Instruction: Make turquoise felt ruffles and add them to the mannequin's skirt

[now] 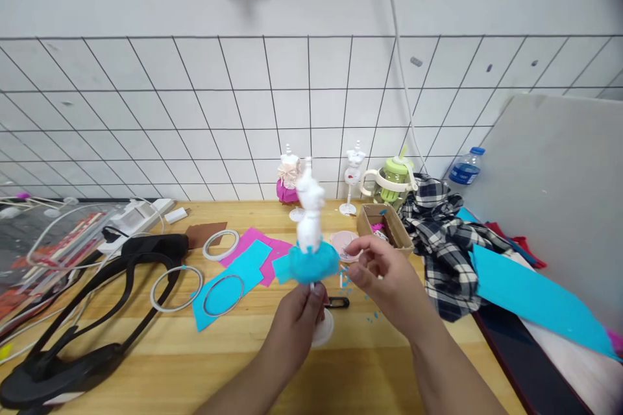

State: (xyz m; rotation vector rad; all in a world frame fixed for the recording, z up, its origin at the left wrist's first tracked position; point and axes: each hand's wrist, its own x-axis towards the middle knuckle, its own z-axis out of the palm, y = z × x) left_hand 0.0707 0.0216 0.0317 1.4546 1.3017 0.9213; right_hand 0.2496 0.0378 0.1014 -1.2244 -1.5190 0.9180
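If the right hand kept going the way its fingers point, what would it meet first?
The right hand points left toward the blue skirt on the white mannequin held by the left hand; probably the skirt's edge, though depth is unclear.

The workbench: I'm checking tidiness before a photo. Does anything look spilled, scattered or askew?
Yes. Small turquoise scraps are scattered on the wooden table by the right hand. A checked cloth lies crumpled at the right, and turquoise and pink sheets overlap loosely. The mannequin in the left hand is blurred.

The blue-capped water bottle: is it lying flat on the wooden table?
No, the water bottle stands upright near the tiled wall.
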